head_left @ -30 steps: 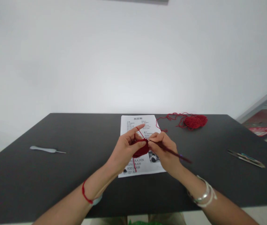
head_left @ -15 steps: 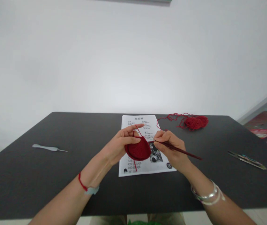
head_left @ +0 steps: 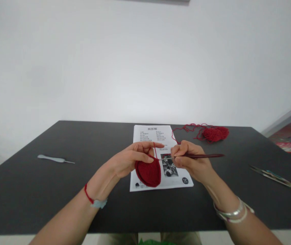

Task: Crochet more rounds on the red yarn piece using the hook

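A round red crocheted piece hangs over the printed sheet, its upper edge pinched by the thumb and fingers of my left hand. Red yarn runs up from that edge and over my stretched left index finger. My right hand grips a crochet hook with a dark red handle. The hook's thin metal shaft points left, and its tip meets the top right edge of the red piece; the tip itself is too small to make out.
Printed pages lie under my hands on the black table. At the back right sits a ball of red yarn. A grey-handled hook lies left, metal snips right. A white wall stands behind.
The red piece has swung lower and faces me more. My right hand has turned the hook nearly level and moved slightly right. My left index finger is lower.
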Demonstrator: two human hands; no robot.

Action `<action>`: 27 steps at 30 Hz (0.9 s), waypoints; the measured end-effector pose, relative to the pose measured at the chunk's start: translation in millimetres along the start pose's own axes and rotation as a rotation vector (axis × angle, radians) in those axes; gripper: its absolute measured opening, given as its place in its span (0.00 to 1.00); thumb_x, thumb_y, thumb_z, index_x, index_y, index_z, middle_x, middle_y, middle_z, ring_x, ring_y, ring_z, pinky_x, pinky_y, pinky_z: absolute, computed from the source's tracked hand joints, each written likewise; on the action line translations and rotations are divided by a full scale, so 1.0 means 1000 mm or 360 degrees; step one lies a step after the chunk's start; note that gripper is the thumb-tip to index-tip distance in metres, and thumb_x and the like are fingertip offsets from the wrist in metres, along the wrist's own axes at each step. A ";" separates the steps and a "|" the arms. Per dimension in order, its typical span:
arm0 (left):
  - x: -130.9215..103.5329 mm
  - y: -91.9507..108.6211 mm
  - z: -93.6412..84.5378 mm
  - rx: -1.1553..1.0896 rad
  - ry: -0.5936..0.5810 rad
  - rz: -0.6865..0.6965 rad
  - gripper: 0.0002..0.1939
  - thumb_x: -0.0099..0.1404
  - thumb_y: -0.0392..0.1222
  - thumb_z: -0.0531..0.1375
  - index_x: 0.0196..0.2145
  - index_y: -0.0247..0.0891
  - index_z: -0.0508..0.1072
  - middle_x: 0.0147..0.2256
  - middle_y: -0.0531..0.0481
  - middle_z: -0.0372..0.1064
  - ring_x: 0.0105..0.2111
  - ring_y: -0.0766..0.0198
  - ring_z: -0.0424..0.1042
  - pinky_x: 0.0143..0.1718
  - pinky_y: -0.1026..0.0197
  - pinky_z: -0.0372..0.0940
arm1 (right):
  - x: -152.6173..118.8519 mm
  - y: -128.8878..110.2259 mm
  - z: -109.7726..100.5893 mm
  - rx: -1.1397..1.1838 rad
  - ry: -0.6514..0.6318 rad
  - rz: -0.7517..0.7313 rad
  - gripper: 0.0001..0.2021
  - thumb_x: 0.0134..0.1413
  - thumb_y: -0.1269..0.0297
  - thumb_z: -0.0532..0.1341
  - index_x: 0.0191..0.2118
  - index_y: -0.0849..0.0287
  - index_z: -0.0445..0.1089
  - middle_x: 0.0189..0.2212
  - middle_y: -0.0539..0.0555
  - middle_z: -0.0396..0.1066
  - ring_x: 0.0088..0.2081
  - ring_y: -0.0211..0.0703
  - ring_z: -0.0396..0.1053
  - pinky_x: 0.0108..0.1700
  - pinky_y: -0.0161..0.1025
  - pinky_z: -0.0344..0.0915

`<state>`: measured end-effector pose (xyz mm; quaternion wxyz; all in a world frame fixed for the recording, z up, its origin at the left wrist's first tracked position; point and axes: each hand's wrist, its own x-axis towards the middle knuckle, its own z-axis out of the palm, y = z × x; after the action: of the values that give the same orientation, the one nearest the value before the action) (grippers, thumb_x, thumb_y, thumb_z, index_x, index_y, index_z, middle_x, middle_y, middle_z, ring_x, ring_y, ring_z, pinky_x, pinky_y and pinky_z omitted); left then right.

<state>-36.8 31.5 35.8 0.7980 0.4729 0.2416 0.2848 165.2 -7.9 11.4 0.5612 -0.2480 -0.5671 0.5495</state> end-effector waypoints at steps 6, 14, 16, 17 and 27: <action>0.006 -0.013 0.012 0.0309 0.0431 0.0421 0.20 0.49 0.30 0.65 0.43 0.35 0.74 0.22 0.58 0.66 0.23 0.71 0.64 0.28 0.66 0.57 | 0.005 0.011 0.015 0.0286 0.0194 0.0144 0.10 0.49 0.66 0.65 0.26 0.57 0.62 0.19 0.45 0.65 0.18 0.33 0.60 0.15 0.31 0.59; 0.010 -0.018 0.013 0.0296 0.0518 0.0466 0.21 0.50 0.31 0.65 0.43 0.36 0.73 0.25 0.56 0.70 0.26 0.70 0.67 0.30 0.66 0.60 | 0.001 0.020 0.004 -0.0228 0.0320 -0.0254 0.08 0.50 0.68 0.65 0.27 0.57 0.64 0.23 0.46 0.68 0.23 0.37 0.70 0.26 0.36 0.63; 0.011 -0.018 0.012 0.0322 0.0553 0.0499 0.19 0.50 0.30 0.65 0.42 0.36 0.73 0.26 0.57 0.69 0.26 0.70 0.67 0.30 0.66 0.60 | 0.001 0.019 0.001 -0.0223 0.0301 -0.0249 0.08 0.50 0.69 0.65 0.27 0.57 0.64 0.24 0.46 0.68 0.24 0.38 0.72 0.26 0.36 0.63; 0.011 -0.019 0.012 0.0337 0.0564 0.0511 0.19 0.50 0.30 0.65 0.42 0.35 0.73 0.25 0.57 0.69 0.26 0.70 0.66 0.30 0.66 0.60 | 0.000 0.018 0.001 -0.0247 0.0291 -0.0252 0.07 0.50 0.70 0.64 0.27 0.57 0.64 0.24 0.46 0.68 0.24 0.38 0.72 0.27 0.36 0.64; 0.010 -0.020 0.017 0.0340 0.0633 0.0506 0.22 0.50 0.32 0.65 0.45 0.34 0.72 0.24 0.56 0.69 0.25 0.69 0.66 0.29 0.66 0.59 | -0.006 0.013 0.007 -0.0859 0.0237 -0.0382 0.07 0.53 0.71 0.61 0.28 0.55 0.63 0.24 0.48 0.68 0.25 0.37 0.68 0.24 0.34 0.62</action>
<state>-13.7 20.3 24.4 0.6257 0.5213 0.3449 0.4667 156.0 -11.8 -0.7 0.5759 -0.3591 -0.6751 0.2891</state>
